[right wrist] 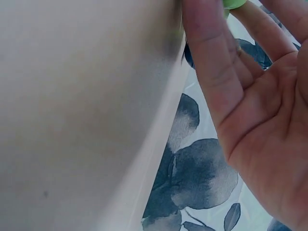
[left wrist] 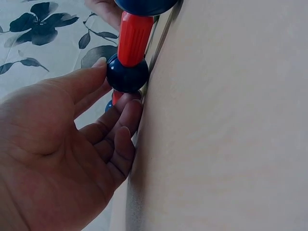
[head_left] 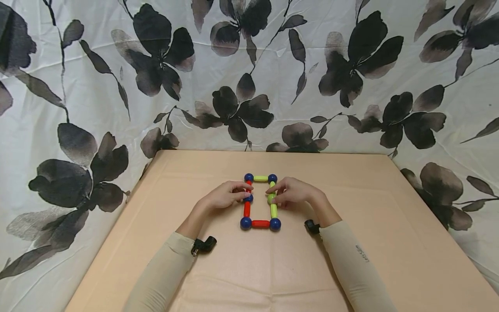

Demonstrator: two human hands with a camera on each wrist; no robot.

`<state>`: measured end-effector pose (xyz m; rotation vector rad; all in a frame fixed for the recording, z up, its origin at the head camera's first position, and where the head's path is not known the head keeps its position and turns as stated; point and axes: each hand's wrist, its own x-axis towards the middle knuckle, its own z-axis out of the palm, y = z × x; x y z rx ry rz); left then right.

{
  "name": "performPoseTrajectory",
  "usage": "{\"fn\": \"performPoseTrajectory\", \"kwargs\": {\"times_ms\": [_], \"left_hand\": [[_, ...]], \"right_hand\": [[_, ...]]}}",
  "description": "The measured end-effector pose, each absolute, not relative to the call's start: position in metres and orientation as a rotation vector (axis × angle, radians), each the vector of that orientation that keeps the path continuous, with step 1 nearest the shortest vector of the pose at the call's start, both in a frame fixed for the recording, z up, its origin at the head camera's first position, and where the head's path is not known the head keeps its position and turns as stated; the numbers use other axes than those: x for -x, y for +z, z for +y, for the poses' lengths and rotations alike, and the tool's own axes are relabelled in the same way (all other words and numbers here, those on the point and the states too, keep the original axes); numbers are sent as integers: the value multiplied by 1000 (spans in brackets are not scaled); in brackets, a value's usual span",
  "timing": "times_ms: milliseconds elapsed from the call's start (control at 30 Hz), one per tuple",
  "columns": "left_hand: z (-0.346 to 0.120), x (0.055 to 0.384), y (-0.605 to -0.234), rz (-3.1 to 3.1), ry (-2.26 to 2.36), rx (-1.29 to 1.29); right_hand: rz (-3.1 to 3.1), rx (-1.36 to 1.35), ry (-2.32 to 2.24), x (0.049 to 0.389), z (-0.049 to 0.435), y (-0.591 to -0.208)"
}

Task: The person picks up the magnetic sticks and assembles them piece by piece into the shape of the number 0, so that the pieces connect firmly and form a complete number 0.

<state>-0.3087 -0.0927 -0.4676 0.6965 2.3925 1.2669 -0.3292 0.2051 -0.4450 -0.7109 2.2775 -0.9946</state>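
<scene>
A rectangle of ribbed rods and balls, like a magnetic building set, lies flat in the head view. Red rods point(head_left: 260, 224) form its left and near sides; yellow-green rods point(head_left: 260, 178) form its far and right sides. Blue balls point(head_left: 275, 224) sit at the corners. My left hand point(head_left: 224, 195) pinches the blue ball point(left wrist: 127, 73) halfway along the left side, its thumb against the ball in the left wrist view. On the opposite side, my right hand point(head_left: 295, 191) holds the green ball point(head_left: 270, 199) between thumb and fingers. Only that ball's edge shows in the right wrist view.
The assembly rests on a tan tabletop point(head_left: 261, 268). Behind and beside the table hangs a white cloth point(head_left: 288, 86) with dark flowers. Black wrist cameras point(head_left: 204, 245) are strapped at both sleeve cuffs.
</scene>
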Motion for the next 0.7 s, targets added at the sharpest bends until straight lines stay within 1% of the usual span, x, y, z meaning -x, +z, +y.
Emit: {"fn": "performPoseTrajectory", "kwargs": {"times_ms": [700], "left_hand": [[-89,308,-468,2464,1233,-693]], "right_hand": [[2283,709,-1003,332,205,-446]]}}
